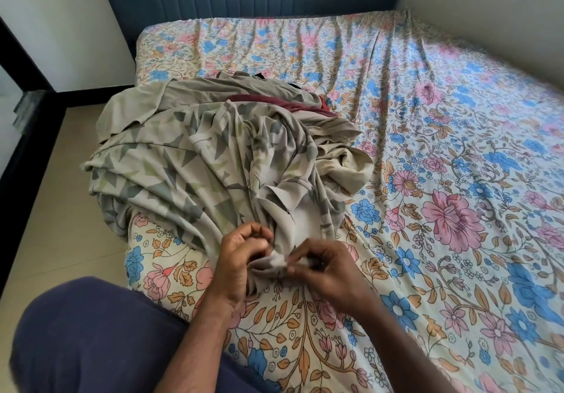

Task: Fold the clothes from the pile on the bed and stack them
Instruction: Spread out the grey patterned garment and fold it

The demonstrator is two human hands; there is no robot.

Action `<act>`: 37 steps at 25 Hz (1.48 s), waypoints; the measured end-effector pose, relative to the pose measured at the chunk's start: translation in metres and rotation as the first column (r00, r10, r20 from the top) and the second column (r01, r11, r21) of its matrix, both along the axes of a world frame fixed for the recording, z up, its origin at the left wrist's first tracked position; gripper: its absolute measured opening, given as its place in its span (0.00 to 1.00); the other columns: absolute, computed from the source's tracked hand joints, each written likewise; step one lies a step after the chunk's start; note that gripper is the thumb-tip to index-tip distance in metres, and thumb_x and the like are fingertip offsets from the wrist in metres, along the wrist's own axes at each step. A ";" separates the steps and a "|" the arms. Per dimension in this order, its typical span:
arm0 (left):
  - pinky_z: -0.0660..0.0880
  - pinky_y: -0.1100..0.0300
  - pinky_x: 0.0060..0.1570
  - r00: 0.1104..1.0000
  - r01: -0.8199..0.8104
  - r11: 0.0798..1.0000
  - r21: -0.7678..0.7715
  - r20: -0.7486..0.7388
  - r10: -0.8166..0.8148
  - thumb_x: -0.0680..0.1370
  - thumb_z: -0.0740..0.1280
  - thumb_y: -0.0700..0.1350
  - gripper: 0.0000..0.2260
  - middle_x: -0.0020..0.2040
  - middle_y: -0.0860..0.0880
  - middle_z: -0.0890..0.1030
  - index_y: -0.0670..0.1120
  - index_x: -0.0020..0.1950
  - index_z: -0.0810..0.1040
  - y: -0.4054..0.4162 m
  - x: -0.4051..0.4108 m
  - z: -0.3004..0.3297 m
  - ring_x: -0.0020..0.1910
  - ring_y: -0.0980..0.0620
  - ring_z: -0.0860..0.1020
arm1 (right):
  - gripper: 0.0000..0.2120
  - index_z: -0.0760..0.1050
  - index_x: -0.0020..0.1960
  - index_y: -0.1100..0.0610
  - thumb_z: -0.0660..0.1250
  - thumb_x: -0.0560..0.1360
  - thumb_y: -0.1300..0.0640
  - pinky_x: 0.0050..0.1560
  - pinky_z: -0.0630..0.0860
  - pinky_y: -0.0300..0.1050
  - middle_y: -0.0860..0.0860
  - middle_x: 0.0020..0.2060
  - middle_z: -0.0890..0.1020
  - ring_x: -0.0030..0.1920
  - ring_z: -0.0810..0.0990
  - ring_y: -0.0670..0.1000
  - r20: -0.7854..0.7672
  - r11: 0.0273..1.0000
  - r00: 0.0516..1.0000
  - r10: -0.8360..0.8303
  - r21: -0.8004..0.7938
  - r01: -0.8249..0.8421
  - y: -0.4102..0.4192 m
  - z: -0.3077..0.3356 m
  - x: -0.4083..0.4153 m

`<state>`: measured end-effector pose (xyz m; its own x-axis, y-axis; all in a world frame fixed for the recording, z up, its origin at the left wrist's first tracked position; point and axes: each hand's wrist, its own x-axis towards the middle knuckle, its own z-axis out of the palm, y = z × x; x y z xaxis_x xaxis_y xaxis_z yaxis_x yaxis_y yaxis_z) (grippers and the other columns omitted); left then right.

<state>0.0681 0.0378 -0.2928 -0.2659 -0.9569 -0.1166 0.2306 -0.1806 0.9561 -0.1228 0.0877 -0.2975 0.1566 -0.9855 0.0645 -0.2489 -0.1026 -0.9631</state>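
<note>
At the near edge of the bed (427,179), I see both hands meet on one bunched corner of the leaf-print cloth (183,160): the left hand (241,255) and the right hand (323,267) each pinch it, fingers curled, almost touching. From that grip the cloth runs away and to the left, its length fanning up toward the pile (244,99) by the headboard, so I judge the left hand nearer its bulk and the open bed lies to the right.
</note>
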 end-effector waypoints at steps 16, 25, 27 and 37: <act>0.74 0.60 0.32 0.590 -0.205 0.948 -0.242 0.743 0.317 0.72 0.73 0.66 0.20 0.34 0.54 0.81 0.49 0.38 0.76 -0.018 -0.032 0.024 0.34 0.55 0.79 | 0.16 0.77 0.58 0.51 0.71 0.76 0.42 0.51 0.78 0.42 0.45 0.48 0.80 0.48 0.78 0.45 -0.477 0.863 0.742 -0.472 -0.076 0.500 -0.040 0.008 0.025; 0.81 0.55 0.40 0.897 -0.233 0.778 0.583 -0.179 0.403 0.83 0.59 0.35 0.10 0.39 0.44 0.84 0.40 0.50 0.80 -0.036 0.000 0.055 0.39 0.48 0.83 | 0.11 0.73 0.46 0.55 0.63 0.81 0.68 0.35 0.80 0.51 0.59 0.41 0.84 0.36 0.81 0.54 0.091 0.856 0.853 -0.514 0.119 0.503 -0.050 0.037 -0.023; 0.81 0.53 0.42 0.913 -0.184 0.805 0.564 -0.204 0.352 0.82 0.58 0.38 0.13 0.40 0.42 0.86 0.40 0.48 0.82 -0.040 0.010 0.067 0.37 0.47 0.85 | 0.18 0.74 0.41 0.59 0.55 0.76 0.78 0.37 0.78 0.50 0.57 0.35 0.80 0.36 0.79 0.54 0.172 0.924 0.908 -0.382 0.043 0.381 -0.051 0.048 -0.032; 0.74 0.71 0.43 0.776 -0.057 0.927 -0.371 0.567 0.275 0.78 0.73 0.47 0.07 0.49 0.58 0.83 0.57 0.54 0.83 -0.045 0.015 0.065 0.46 0.68 0.79 | 0.22 0.81 0.55 0.60 0.70 0.68 0.81 0.41 0.82 0.44 0.57 0.49 0.86 0.48 0.86 0.54 0.381 0.924 0.843 -0.380 0.206 0.323 -0.056 0.055 -0.016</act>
